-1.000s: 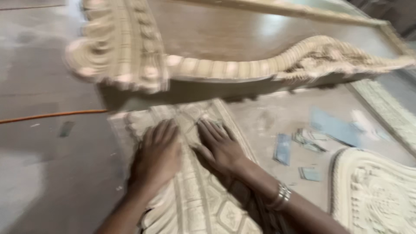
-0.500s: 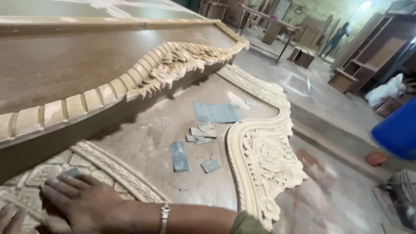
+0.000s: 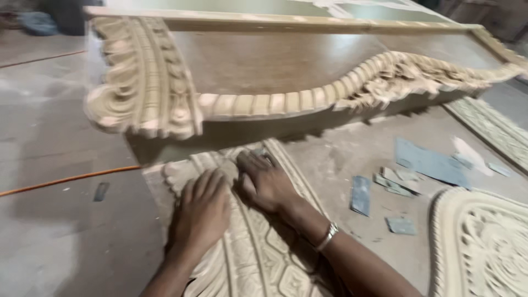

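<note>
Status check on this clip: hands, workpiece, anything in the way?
Left hand flat on the carved panel. Right hand pressed on it too, beside the left. Big carved frame overhangs just ahead; sandpaper scraps off to the right.

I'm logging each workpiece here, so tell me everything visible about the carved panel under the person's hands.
The carved panel is pale, unfinished-looking wood, lying flat on the dusty floor. Its relief shows ribbed bands, a scalloped leafy edge at left and square motifs near the bottom. Its far end runs under the shadow of a larger carved frame. The left hand and right hand both press flat on it, side by side. The near end is cut off by the picture edge.
</note>
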